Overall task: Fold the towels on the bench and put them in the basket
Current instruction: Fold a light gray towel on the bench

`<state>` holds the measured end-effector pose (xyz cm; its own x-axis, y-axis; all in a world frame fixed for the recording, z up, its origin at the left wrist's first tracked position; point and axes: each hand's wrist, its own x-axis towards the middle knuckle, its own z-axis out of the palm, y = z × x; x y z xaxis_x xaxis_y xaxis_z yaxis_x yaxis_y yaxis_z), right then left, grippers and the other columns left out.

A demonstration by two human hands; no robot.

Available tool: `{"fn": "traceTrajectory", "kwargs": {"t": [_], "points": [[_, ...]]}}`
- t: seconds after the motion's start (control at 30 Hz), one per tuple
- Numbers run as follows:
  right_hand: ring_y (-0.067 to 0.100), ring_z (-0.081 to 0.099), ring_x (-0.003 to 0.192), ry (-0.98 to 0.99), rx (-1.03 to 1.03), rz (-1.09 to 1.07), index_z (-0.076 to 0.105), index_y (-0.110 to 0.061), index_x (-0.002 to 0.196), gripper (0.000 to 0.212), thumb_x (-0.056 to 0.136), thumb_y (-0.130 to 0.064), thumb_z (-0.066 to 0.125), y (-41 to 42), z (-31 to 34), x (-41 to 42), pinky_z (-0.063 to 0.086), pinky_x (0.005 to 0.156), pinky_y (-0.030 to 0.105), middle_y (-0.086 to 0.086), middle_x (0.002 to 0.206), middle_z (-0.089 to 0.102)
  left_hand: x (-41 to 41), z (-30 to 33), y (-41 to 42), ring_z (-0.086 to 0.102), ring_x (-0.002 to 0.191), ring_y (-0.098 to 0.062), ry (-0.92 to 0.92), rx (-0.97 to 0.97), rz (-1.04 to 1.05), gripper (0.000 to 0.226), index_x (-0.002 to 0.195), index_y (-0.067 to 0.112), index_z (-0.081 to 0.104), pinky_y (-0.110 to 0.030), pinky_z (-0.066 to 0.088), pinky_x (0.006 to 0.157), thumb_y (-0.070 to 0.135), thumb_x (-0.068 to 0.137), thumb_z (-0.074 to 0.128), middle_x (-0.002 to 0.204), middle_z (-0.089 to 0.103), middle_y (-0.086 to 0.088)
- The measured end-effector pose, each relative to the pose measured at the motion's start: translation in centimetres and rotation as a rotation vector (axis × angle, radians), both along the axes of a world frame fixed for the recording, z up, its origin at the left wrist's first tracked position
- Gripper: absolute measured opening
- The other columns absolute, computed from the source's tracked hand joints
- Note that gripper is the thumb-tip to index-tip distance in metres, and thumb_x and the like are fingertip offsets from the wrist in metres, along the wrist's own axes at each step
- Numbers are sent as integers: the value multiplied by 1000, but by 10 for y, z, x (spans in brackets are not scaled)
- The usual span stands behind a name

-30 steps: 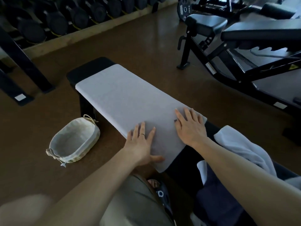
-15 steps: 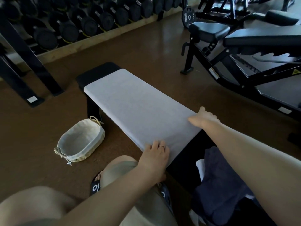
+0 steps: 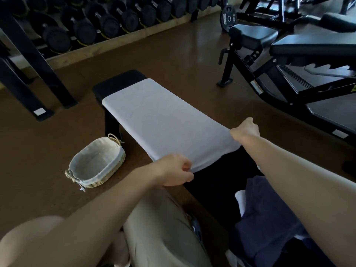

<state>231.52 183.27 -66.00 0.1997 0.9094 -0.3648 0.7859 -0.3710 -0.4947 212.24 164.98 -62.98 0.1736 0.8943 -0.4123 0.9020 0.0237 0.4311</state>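
A white towel (image 3: 165, 124) is lying spread flat along the black worktop (image 3: 119, 79), covering nearly all of it and leaving only the far end bare. The left hand (image 3: 174, 170) is gripping the towel's near left corner, its fingers curled tight around the cloth at the worktop's near edge. The right hand (image 3: 245, 128) is holding the near right corner in the same way, fingers closed on the fabric (the fingertips themselves are hidden behind the hand). Both arms are reaching out from the near side. A cloth-lined wicker basket (image 3: 96, 164) is sitting on the brown floor (image 3: 163, 54), just left of the worktop and near its leg. A dark blue towel (image 3: 269, 218) is lying crumpled at the near right, with a bit of white cloth showing beside it. Dumbbells (image 3: 107, 22) are lining a rack along the far wall, and an adjustable bench (image 3: 289, 49) is standing at the far right.
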Motion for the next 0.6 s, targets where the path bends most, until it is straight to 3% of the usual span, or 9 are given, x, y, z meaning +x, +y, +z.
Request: {"fn": "traceTrajectory", "kwargs": {"t": [0.13,0.3,0.37,0.47,0.5,0.6], "points": [[23,59,82,136,-129,-103,34,-11,146,71,87,-3,72,4,-2,-1,62,83,36,19,129,51,-22,4,-1,39,66,-15,-236,-30,128,29,65,21,42,-34,33,63,23,85,63,68,41,5],[15,57,76,228,-214,-150,56,-7,129,40,90,-5,67,8,0,-1,56,82,24,10,101,60,-31,0,-1,34,62,-9,-384,-22,153,30,67,16,41,-15,34,54,16,88,62,70,34,4],[14,51,68,193,-235,-121,58,-5,123,30,94,-7,65,8,6,2,52,79,25,12,93,56,-34,-2,-1,33,65,-12,-415,-17,151,26,72,10,45,-16,32,55,15,91,61,72,34,1],[12,48,66,212,-298,-123,56,-3,124,30,95,-5,64,6,7,6,54,88,23,13,88,53,-38,-9,-2,37,64,-8,-443,-21,142,26,69,20,48,-17,34,57,17,90,63,68,39,8],[10,46,64,214,-323,-123,56,-3,125,30,96,-5,63,4,7,6,55,86,23,13,87,53,-38,-10,-2,41,63,-5,-443,-23,135,29,65,28,50,-17,35,59,19,89,64,65,42,12],[8,39,50,174,-372,-98,62,-3,121,25,97,-10,61,-2,6,7,49,59,23,9,76,53,-38,-10,-1,44,60,-2,-444,-26,137,33,60,34,54,-19,35,60,19,87,65,60,45,16]]}}
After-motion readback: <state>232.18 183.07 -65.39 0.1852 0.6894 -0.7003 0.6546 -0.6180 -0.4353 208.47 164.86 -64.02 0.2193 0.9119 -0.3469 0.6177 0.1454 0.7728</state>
